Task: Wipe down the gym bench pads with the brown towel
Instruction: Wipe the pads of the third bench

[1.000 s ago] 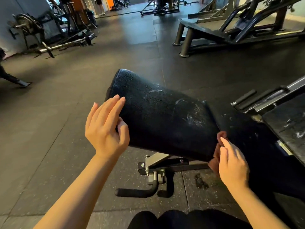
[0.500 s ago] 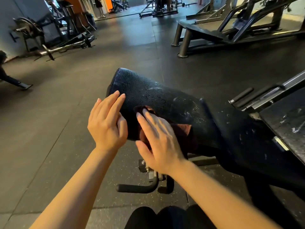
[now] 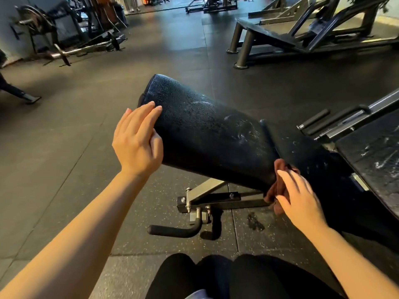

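pad: black textured bench pad (image 3: pixel 207 137), tilted, narrow end pointing away up-left, pretty scuffed with whitish smears and streaks across the top
second pad: another black pad (image 3: pixel 319 165) butts up right beside it, same kind of white specks
towel: brown, bunched-up towel (image 3: pixel 278 186) squished against the near lower edge of the pad, right at the seam between the two pads, part of it dangling below
right hand: right hand (image 3: pixel 300 201) pushes the towel onto the pad edge, fingers mostly straight over the cloth, thumb under it, so more pressing than clenching
left hand: left hand (image 3: pixel 138 139) lies flat on the pad's near side by the narrow end, fingers straight, thumb against the side, holding nothing
frame: grey metal bench frame (image 3: pixel 211 197) under the pad, with a black handle (image 3: pixel 172 230) sticking out low
floor: dark speckled rubber floor (image 3: pixel 64 169), small dark mark near the frame
around: big rack (image 3: pixel 302 35) back right, barbell (image 3: pixel 82 48) back left, another worn pad (image 3: pixel 375 160) far right
in the way: nothing between hands and pad; my knees at the bottom
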Action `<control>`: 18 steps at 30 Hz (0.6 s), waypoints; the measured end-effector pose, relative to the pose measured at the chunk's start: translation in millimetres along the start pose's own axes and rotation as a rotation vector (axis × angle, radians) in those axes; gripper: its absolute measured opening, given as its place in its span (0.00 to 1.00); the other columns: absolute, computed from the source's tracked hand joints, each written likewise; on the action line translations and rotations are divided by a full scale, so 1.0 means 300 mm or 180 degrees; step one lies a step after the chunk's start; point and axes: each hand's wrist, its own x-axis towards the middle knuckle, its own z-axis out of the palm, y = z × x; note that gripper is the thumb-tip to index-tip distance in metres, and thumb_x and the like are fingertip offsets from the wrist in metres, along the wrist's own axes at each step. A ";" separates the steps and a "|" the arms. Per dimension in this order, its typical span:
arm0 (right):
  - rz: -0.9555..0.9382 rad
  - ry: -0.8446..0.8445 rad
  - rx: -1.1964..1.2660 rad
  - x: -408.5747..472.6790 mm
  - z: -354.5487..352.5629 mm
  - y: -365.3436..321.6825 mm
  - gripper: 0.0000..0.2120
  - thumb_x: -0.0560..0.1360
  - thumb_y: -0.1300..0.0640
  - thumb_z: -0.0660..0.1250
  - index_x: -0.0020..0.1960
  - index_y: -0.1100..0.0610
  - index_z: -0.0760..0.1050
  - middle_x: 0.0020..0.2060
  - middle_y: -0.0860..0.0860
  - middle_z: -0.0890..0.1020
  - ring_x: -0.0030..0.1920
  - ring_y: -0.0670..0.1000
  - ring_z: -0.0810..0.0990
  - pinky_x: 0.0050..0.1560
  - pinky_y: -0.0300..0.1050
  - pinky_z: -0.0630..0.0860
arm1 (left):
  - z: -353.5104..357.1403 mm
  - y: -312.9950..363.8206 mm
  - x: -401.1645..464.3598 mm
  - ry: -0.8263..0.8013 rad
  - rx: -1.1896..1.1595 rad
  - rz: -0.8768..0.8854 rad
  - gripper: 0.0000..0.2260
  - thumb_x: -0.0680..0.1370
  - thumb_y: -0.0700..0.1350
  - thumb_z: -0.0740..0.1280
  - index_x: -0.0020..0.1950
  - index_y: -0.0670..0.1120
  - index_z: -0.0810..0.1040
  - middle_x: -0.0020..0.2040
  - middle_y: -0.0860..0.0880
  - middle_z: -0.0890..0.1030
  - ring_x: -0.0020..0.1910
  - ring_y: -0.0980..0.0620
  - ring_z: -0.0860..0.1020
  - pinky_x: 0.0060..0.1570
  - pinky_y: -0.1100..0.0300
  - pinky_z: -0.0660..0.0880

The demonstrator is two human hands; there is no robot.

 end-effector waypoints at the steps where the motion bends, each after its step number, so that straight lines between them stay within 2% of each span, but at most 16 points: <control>1: 0.0132 -0.0082 0.0099 0.000 -0.007 -0.008 0.35 0.71 0.63 0.75 0.75 0.58 0.66 0.71 0.59 0.70 0.72 0.62 0.67 0.70 0.60 0.67 | 0.001 0.000 0.001 -0.0010 -0.0004 -0.0007 0.21 0.72 0.38 0.58 0.62 0.39 0.81 0.63 0.41 0.80 0.61 0.42 0.79 0.72 0.50 0.65; 3: 0.0170 -0.0116 0.0239 -0.002 -0.020 -0.047 0.35 0.72 0.62 0.74 0.76 0.56 0.64 0.73 0.56 0.68 0.74 0.59 0.64 0.72 0.56 0.64 | -0.001 0.002 -0.001 -0.0049 -0.0017 -0.0021 0.21 0.73 0.39 0.58 0.62 0.39 0.81 0.63 0.41 0.80 0.61 0.41 0.79 0.72 0.50 0.65; 5: -0.0118 -0.0006 0.0338 0.003 -0.039 -0.113 0.34 0.72 0.62 0.75 0.75 0.56 0.67 0.72 0.56 0.71 0.72 0.58 0.68 0.69 0.54 0.68 | -0.001 0.001 -0.001 -0.0070 0.0003 -0.0021 0.21 0.73 0.39 0.58 0.62 0.39 0.81 0.63 0.40 0.80 0.60 0.41 0.79 0.71 0.49 0.65; 8: -0.0786 0.0242 0.0267 0.037 -0.071 -0.259 0.32 0.66 0.62 0.80 0.68 0.59 0.75 0.66 0.58 0.77 0.66 0.61 0.76 0.63 0.55 0.72 | 0.004 -0.002 0.005 -0.0046 -0.0026 -0.0080 0.21 0.72 0.39 0.58 0.62 0.39 0.81 0.63 0.40 0.81 0.60 0.41 0.79 0.71 0.50 0.65; 12: -0.1216 0.0692 0.0520 0.092 -0.107 -0.484 0.28 0.63 0.62 0.82 0.62 0.58 0.79 0.60 0.58 0.81 0.59 0.60 0.81 0.56 0.54 0.78 | 0.003 0.000 0.004 0.0083 -0.0112 -0.0199 0.22 0.71 0.39 0.57 0.61 0.39 0.81 0.61 0.41 0.82 0.60 0.43 0.79 0.71 0.51 0.66; 15: -0.1341 0.0745 0.0950 0.127 -0.119 -0.592 0.31 0.68 0.59 0.79 0.69 0.56 0.74 0.65 0.55 0.78 0.66 0.55 0.76 0.63 0.50 0.73 | 0.007 -0.004 0.008 0.0138 -0.0231 -0.0125 0.23 0.70 0.39 0.57 0.61 0.39 0.81 0.55 0.41 0.84 0.59 0.41 0.80 0.70 0.51 0.66; 18: -0.1305 0.0610 0.1304 0.128 -0.115 -0.608 0.34 0.72 0.49 0.75 0.74 0.52 0.66 0.71 0.49 0.72 0.71 0.47 0.67 0.70 0.41 0.63 | 0.005 -0.015 0.006 0.0176 -0.0273 -0.0058 0.23 0.70 0.39 0.58 0.61 0.39 0.81 0.52 0.41 0.84 0.59 0.41 0.80 0.69 0.47 0.68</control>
